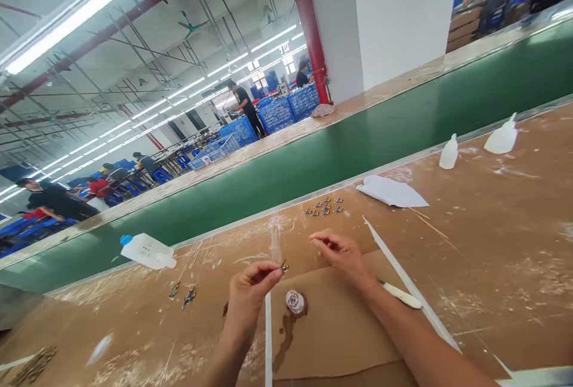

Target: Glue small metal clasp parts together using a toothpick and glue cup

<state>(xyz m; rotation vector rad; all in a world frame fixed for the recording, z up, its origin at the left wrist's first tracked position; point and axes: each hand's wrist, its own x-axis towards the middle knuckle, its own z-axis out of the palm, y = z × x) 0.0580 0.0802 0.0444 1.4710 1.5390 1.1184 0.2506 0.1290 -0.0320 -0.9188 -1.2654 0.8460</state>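
Observation:
My left hand [250, 291] pinches a small dark-and-gold metal piece [285, 266] between thumb and forefinger. Just beyond the cardboard sheet [340, 339], my right hand [342, 254] has its thumb and fingers drawn together; anything between the tips is too small to make out. Below and between the hands stands a small round pot [296, 303] with whitish stuff on top, a brown wet streak beside it. Several similar small metal pieces [325, 208] lie in a group past my right hand. A few more pieces [188, 297] lie left of my left hand.
A white bottle with a blue cap [147, 251] lies at left. White paper [394, 191], thin sticks [430, 224], and two white squeeze bottles [449, 153] are on the right. A pale-handled knife [401, 295] lies under my right forearm. A green belt [277, 178] runs behind; people work beyond.

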